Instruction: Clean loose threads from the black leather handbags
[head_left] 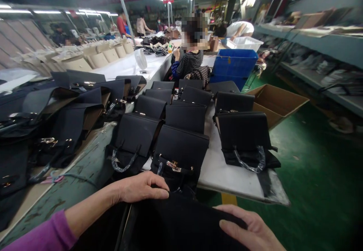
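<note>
A black handbag (pixel 181 220) fills the bottom middle of the head view, its lower part cut off by the frame. My left hand (pixel 141 187) grips its top edge at the left, thumb and fingers closed over it. On the right, my right hand (pixel 249 224) pinches the same bag's edge between thumb and fingers. Just beyond stands another black handbag (pixel 184 143) with a gold clasp and a strap. To its left is a black handbag (pixel 136 134) with a plastic-wrapped handle, and a similar handbag (pixel 244 134) stands at the right.
Several more black bags crowd the white table (pixel 235 181) and the left bench (pixel 85 175). An open cardboard box (pixel 279 99) and a blue bin (pixel 234 67) stand at the right. A seated person (pixel 191 64) is beyond the table. Shelves (pixel 317 43) line the right wall.
</note>
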`<action>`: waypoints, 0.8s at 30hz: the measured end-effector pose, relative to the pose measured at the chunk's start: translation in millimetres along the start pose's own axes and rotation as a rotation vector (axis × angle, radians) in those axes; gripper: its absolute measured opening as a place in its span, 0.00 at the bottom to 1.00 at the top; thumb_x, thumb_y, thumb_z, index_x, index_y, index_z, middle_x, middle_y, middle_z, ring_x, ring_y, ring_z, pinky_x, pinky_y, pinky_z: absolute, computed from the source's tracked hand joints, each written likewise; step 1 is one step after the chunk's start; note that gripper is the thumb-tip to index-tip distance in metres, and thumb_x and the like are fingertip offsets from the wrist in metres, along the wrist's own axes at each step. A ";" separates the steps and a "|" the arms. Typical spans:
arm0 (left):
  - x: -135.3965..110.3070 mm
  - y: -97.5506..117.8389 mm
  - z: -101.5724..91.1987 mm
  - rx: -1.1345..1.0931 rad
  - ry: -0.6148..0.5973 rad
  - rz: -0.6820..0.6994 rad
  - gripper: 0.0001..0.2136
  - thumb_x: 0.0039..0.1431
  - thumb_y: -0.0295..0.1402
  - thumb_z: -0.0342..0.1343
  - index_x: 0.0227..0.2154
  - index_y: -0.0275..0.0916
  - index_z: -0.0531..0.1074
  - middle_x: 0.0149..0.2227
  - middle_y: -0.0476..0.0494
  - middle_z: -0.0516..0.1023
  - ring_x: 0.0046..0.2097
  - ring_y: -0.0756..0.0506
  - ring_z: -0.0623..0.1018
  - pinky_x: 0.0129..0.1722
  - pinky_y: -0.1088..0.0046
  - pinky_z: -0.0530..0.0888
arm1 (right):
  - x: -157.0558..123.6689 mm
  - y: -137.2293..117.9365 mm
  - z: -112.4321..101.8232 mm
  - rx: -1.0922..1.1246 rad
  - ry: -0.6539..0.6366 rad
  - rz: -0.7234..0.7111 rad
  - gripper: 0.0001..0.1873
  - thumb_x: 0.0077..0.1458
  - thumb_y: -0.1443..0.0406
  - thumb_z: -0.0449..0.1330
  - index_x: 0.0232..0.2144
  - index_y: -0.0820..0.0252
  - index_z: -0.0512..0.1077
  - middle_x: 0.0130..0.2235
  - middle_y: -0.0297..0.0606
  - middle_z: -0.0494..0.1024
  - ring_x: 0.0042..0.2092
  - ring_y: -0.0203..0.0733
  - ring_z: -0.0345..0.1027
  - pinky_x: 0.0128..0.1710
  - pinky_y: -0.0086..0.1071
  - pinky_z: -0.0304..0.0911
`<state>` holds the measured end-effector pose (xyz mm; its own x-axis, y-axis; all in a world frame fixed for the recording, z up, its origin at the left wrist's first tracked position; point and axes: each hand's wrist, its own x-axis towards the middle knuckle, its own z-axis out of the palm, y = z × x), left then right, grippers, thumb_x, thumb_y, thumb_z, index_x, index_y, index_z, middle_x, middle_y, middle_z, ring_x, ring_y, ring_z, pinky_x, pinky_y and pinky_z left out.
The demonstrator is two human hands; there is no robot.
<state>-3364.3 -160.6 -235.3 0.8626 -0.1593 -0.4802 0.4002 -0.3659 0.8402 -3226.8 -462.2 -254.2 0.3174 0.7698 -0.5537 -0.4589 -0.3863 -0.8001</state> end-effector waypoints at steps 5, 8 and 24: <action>-2.2 5.6 -0.8 0.113 -0.009 0.056 0.12 0.61 0.40 0.55 0.32 0.37 0.78 0.33 0.49 0.76 0.37 0.48 0.74 0.39 0.78 0.67 | -3.6 -7.2 5.2 -0.042 0.029 0.006 0.17 0.52 0.59 0.66 0.45 0.53 0.79 0.38 0.34 0.83 0.40 0.42 0.76 0.40 0.28 0.68; -2.7 10.6 1.4 0.167 0.010 0.020 0.11 0.61 0.40 0.55 0.34 0.40 0.79 0.35 0.50 0.78 0.38 0.48 0.76 0.39 0.78 0.67 | -4.4 -8.4 5.8 -0.066 0.033 -0.002 0.18 0.53 0.58 0.66 0.46 0.54 0.78 0.38 0.34 0.83 0.40 0.43 0.76 0.40 0.29 0.68; 23.7 30.4 21.8 0.231 -0.056 0.039 0.15 0.64 0.42 0.49 0.40 0.43 0.78 0.36 0.51 0.79 0.39 0.47 0.75 0.40 0.77 0.66 | -5.6 -3.7 17.0 -0.351 0.272 -0.216 0.16 0.58 0.54 0.60 0.41 0.55 0.81 0.36 0.34 0.83 0.39 0.44 0.73 0.39 0.30 0.65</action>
<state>-3338.4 -195.5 -226.6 0.8548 -0.2260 -0.4671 0.2798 -0.5573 0.7818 -3241.0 -456.4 -244.2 0.6009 0.7089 -0.3692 -0.0664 -0.4160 -0.9069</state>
